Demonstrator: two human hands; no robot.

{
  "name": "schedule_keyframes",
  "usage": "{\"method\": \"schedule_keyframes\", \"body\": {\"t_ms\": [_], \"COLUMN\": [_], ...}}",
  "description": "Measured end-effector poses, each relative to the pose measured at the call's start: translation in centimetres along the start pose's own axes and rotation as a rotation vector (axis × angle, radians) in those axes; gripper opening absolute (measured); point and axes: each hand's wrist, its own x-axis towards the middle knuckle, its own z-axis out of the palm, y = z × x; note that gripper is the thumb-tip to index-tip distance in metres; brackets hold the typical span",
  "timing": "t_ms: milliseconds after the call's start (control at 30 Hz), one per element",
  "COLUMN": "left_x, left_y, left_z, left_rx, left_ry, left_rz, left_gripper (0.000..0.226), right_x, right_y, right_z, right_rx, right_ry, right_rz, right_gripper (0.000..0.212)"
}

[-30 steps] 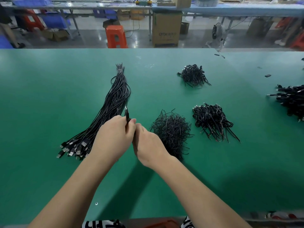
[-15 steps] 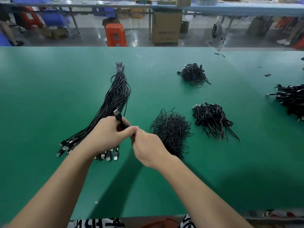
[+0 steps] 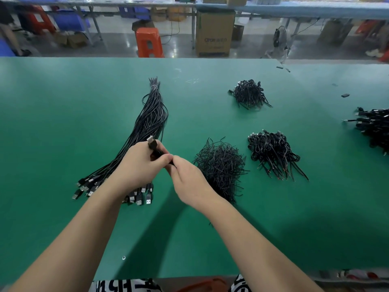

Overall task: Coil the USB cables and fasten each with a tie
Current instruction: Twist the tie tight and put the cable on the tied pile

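the left hand point(image 3: 139, 165) has its fingers curled round a coiled black cable point(image 3: 156, 153), thumb pressed along the near side; the cable's usb plug point(image 3: 151, 141) sticks up and away from the top of the fist, metal end outward. the right hand point(image 3: 187, 180) meets it thumb to thumb, its fingertips pinched together on something dark at the coil; whether that is a tie or the cable's tail cannot be told. both hands hover just above the green table point(image 3: 63, 123), forearms coming in from the near edge.

right under and beyond the left hand lies the long bundle point(image 3: 151, 119) of uncoiled cables, bound near its far tip, its plugs fanned out toward the near left. just right of the right hand sits a loose heap of ties point(image 3: 221, 165), partly hidden by the wrist. further right is a pile of coiled cables point(image 3: 271, 152), with a second pile point(image 3: 249, 93) beyond it and a third point(image 3: 374, 127) cut off at the right edge.

past the table stand an orange stool point(image 3: 149, 42) and a box point(image 3: 214, 32) on the floor.
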Motion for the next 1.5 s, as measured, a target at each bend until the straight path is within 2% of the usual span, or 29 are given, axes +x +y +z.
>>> {"method": "schedule_keyframes", "body": {"t_ms": [167, 233, 367, 433, 467, 567, 633, 933, 1267, 1500], "left_x": [0.9, 1.4, 2.5, 3.3, 3.8, 5.0, 5.6, 7.3, 8.2, 6.7], "left_y": [-0.5, -0.7, -1.0, -2.0, -2.6, -4.3, -5.1, -5.8, -5.2, -5.4], "left_z": [0.8, 1.3, 2.5, 3.4, 4.1, 7.1, 9.1, 14.4, 15.0, 12.3], "left_rx": [-0.256, -0.421, -0.822, -0.906, -0.819, -0.191, -0.013, 0.113, 0.049, -0.040], "left_ry": [-0.103, -0.169, -0.304, -0.279, -0.237, -0.154, -0.140, -0.091, -0.105, -0.125], "left_rz": [-0.063, -0.115, -0.100, -0.173, -0.214, -0.229, -0.222, -0.227, -0.264, -0.311], "left_gripper": [0.018, 0.018, 0.006, 0.019, 0.020, 0.010, 0.009, 0.028, 0.017, 0.022], "right_x": [0.1, 0.3, 1.1, 1.6, 1.8, 2.1, 2.2, 2.0, 2.0, 2.0], "right_y": [0.4, 0.8, 2.3, 3.2, 3.6, 4.6, 5.2, 6.8, 7.3, 7.3], "right_z": [-0.7, -0.9, -2.6, -3.9, -4.5, -6.0, -6.6, -6.8, -6.6, -6.7], "right_rx": [-0.098, -0.034, 0.210, 0.311, 0.336, 0.381, 0.405, 0.379, 0.373, 0.379], "right_ry": [0.059, 0.055, 0.098, 0.140, 0.160, 0.205, 0.220, 0.244, 0.225, 0.219], "right_rz": [-0.047, -0.017, 0.123, 0.182, 0.197, 0.215, 0.229, 0.286, 0.305, 0.315], "right_gripper": [0.028, 0.030, 0.024, 0.027, 0.028, 0.030, 0.030, 0.030, 0.031, 0.031]}}
